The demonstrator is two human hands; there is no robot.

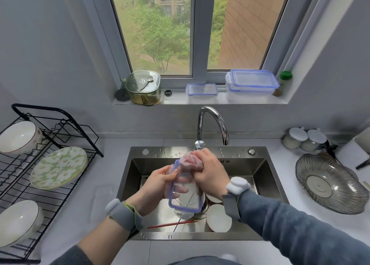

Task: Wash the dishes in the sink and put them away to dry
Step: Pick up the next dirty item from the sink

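Note:
Over the steel sink (pixel 266 176) my left hand (pixel 160 181) grips the left edge of a clear container lid with a blue rim (pixel 185 201), held upright and tilted. My right hand (pixel 210 174) clutches a pink cloth (pixel 190 160) bunched against the lid's top end. Below them in the basin lie a white bowl (pixel 218 218), a second white dish (pixel 214 199), a clear glass (pixel 183 214) partly hidden by the lid, and red chopsticks (pixel 170 224).
The chrome tap (pixel 212 122) arches just behind my hands. A black drying rack (pixel 54 144) on the left holds two white bowls (pixel 18 136) (pixel 19 221) and a green flowered plate (pixel 58 167). A ribbed glass dish (pixel 330 184) and jars sit right; containers line the windowsill.

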